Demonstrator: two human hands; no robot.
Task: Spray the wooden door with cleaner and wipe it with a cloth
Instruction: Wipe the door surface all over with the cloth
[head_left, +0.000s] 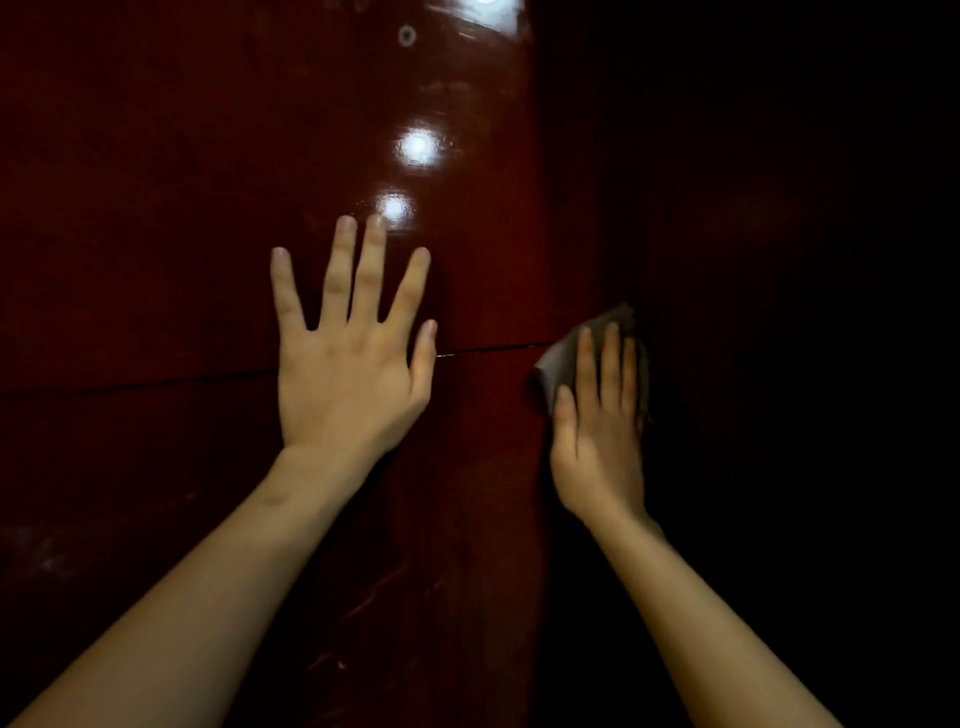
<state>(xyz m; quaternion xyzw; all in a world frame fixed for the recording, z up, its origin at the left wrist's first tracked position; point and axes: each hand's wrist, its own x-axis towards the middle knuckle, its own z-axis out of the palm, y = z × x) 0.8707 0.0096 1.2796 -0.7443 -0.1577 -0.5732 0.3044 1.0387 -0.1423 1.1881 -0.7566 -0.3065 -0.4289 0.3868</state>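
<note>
- Your left hand (353, 374) lies flat on the door (156, 208), fingers spread and gripping nothing, likely to steady it.
- Your right hand (597, 436) presses the cloth (558, 364) straight-fingered near its edge to wipe.

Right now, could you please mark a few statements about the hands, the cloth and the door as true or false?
1. The left hand lies flat on the door, fingers spread. True.
2. The cloth is under the left hand. False: it is under the right hand, which presses it to the door.
3. The right hand is clenched in a fist. False: its fingers lie straight on the cloth.
4. A thin seam runs across the door between the hands. True.
</note>
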